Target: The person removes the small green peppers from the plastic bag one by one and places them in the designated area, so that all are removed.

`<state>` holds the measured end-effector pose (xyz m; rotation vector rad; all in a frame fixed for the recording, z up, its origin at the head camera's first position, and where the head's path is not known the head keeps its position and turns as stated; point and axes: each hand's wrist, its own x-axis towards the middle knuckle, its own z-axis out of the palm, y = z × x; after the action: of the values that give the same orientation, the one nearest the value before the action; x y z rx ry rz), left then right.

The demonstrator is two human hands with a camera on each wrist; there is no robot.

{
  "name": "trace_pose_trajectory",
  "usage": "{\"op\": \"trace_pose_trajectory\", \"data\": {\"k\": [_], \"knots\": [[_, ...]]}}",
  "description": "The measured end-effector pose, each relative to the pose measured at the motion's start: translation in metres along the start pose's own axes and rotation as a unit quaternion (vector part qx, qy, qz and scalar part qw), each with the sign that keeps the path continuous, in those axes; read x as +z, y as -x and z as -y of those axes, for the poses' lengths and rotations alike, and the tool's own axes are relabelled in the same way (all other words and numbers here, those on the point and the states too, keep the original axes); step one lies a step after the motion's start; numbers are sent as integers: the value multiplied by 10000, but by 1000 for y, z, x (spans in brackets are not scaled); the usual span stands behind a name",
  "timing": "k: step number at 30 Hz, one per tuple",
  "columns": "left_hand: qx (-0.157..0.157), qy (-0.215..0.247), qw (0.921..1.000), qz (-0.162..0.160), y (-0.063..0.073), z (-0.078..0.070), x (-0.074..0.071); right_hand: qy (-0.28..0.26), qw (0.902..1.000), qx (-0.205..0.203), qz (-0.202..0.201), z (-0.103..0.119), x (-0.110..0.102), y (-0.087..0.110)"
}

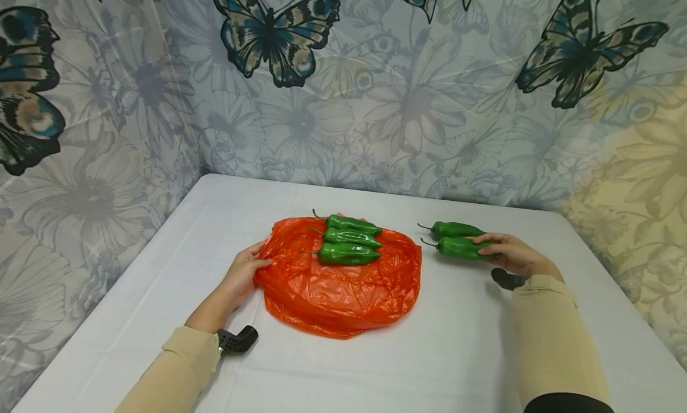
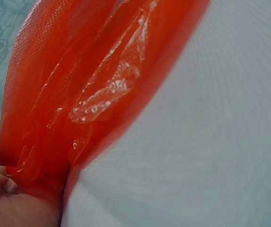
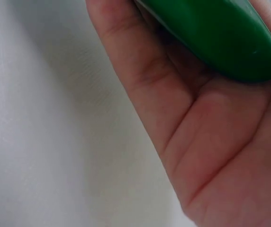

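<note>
A thin orange-red plastic bag (image 1: 343, 300) lies spread on the white table. My left hand (image 1: 241, 276) pinches its left edge; in the left wrist view the film (image 2: 93, 80) bunches between thumb and fingers. Three green peppers lie side by side on the bag's upper part: a front one (image 1: 349, 254), a middle one (image 1: 351, 238) and a back one (image 1: 354, 224). To the right of the bag, my right hand (image 1: 512, 255) grips a green pepper (image 1: 456, 248) by its tip end, which lies over the palm in the right wrist view. Another green pepper (image 1: 456, 229) is just behind it.
The white-covered table (image 1: 408, 365) runs back to a patterned cloth backdrop (image 1: 418, 103) with butterflies and flowers, which also stands along the left side. A black wrist camera mount (image 1: 238, 340) is strapped to the left wrist, another dark mount (image 1: 507, 279) to the right.
</note>
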<state>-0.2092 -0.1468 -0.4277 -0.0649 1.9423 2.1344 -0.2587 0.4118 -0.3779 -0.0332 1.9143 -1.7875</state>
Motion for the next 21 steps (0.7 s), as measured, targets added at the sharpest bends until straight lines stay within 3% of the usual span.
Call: {"op": "trace_pose_trajectory", "data": {"k": [9, 21], "knots": [[-84, -28, 9999, -59, 1, 0, 0, 102, 9996, -104, 232, -9, -2, -1], [-56, 5, 10000, -71, -1, 0, 0, 632, 9976, 188, -231, -16, 0, -3]]}}
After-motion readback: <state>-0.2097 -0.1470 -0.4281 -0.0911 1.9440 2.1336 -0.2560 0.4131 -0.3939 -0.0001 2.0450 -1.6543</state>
